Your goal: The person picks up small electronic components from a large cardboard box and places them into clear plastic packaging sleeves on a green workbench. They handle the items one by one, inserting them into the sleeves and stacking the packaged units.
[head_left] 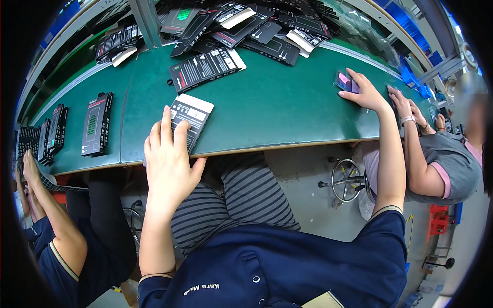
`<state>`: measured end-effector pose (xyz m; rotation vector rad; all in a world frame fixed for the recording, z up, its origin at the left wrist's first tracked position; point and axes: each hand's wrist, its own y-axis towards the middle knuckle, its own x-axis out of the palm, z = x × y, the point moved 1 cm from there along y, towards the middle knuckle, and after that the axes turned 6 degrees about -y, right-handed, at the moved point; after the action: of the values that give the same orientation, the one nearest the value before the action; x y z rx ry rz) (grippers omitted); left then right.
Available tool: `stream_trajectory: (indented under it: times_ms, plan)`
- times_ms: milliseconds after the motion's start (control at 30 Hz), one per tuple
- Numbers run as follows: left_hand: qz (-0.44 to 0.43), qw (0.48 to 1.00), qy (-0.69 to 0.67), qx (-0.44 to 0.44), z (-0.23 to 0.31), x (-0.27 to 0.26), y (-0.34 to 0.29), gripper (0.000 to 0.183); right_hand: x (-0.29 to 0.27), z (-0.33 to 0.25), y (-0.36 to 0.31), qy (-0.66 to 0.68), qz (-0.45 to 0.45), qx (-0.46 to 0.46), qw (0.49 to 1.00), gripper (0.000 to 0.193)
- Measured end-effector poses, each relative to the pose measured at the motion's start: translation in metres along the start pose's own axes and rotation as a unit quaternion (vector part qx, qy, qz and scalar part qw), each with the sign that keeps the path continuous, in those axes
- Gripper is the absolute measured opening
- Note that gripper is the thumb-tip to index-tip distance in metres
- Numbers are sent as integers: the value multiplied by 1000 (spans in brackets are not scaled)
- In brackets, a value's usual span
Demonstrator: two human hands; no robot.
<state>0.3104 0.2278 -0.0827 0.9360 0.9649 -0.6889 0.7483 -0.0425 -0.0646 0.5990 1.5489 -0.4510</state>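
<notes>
My left hand [167,159] lies flat at the near edge of the green bench [277,108], its fingers resting on a black-and-white flat box [192,117]. Far out to the right, my right hand [363,91] reaches across the bench with its fingertips on a small pink-and-purple item [343,80]. Another black box [205,68] lies just beyond the first one. A big heap of black boxes [257,25] covers the far middle of the bench.
Black boxes [96,124] stand in a row on the left of the bench. A person's hands [30,172] work at the left edge; another person [436,159] in grey sits at the right. A stool [346,179] stands below. Blue bins [411,77] lie far right.
</notes>
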Motion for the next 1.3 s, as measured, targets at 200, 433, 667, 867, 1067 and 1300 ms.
stream_trajectory:
  times_ms: [200,433,667,867,1067,1300]
  plan:
    - [5,1000,-4,-4,1,1,-1,71,-10,-5,-11,63,11,-51,997,74]
    - [-53,991,-107,56,0,-12,5,65,34,-67,-38,28,169,-108,979,55]
    - [-66,968,-206,127,15,6,42,67,27,-181,-59,284,136,-20,949,60]
    - [-90,966,-206,125,10,13,57,75,17,-213,-56,253,-33,-236,937,57]
    - [-48,951,-300,59,25,3,67,84,19,-274,-63,642,113,-177,737,49]
    - [272,784,-557,36,45,15,65,67,3,-317,-33,896,5,-53,440,26]
